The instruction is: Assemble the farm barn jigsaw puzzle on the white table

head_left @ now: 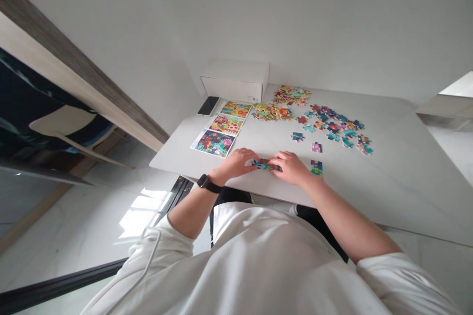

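Observation:
A short strip of joined colourful puzzle pieces (264, 164) lies on the white table (399, 177) near its front edge. My left hand (238, 161), with a black watch on the wrist, has its fingers curled and pressing on the strip's left end. The right end sits under the closed fingertips of my right hand (291, 166). Two single pieces, one pink (316, 147) and one blue-green (317, 169), lie just right of my right hand.
Several loose pieces (338, 128) are scattered at the middle right, with two piles (284, 103) behind them. Three picture cards (225, 127) lie in a row at the left, a black phone (208, 106) and a white box (235, 80) at the back by the wall.

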Demonstrator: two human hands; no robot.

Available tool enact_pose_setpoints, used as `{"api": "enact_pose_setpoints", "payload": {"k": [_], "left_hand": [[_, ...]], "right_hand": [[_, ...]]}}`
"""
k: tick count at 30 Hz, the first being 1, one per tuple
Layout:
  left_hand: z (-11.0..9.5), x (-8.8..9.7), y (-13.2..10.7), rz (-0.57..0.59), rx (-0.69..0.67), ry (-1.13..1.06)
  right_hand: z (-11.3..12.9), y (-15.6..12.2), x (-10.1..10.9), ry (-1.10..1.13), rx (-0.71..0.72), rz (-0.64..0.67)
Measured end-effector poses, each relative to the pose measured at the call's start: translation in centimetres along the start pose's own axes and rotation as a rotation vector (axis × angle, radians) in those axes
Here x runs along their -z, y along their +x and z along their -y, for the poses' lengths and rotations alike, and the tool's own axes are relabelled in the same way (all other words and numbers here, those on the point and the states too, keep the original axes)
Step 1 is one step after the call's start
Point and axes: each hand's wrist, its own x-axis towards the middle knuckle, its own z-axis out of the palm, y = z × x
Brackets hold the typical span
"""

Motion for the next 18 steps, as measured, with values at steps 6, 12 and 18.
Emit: {"api": "enact_pose_setpoints", "payload": {"k": [6, 12, 18], "left_hand": [[-0.03, -0.14, -0.02, -0.016, -0.003, 0.003], [0.11, -0.36, -0.08, -0.025, -0.024, 0.025], [0.36, -0.61, -0.15, -0.02, -0.029, 0.029]], "right_hand": [[0.35, 0.2, 0.12, -0.017, 0.008, 0.025], [0.54, 0.15, 0.19, -0.029, -0.043, 0.021], [0.57, 0.53, 0.49, -0.027, -0.03, 0.062]]}}
